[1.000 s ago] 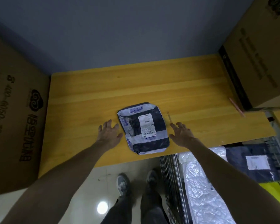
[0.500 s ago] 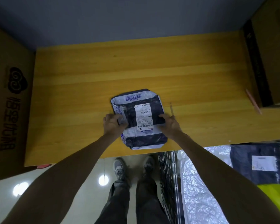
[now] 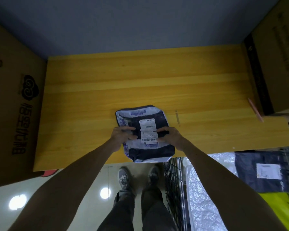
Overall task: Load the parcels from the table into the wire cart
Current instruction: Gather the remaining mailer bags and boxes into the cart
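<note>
Head view: dark-blue-and-white plastic mailer parcel [image 3: 148, 129], white label up, sits centre-front at near edge of yellow wooden table [image 3: 140, 80]; can't tell if lifted or resting; left hand [image 3: 121, 136] grips parcel's left side, fingers curled over top face; right hand [image 3: 171, 136] grips right side, fingers reaching onto label; black wire cart [image 3: 173, 180] stands below table's front-right, just beside person's shoes; inside it: crinkled silver plastic bag [image 3: 203, 197], dark-blue flat mailer [image 3: 247, 172] w/ white label, yellow-green pkg [image 3: 282, 212]; brown cardboard box [image 3: 15, 97] at table's left end, 2nd cardboard box [image 3: 277, 64] at right; thin pink pencil [image 3: 255, 112] lies on table beside 2nd box.
</note>
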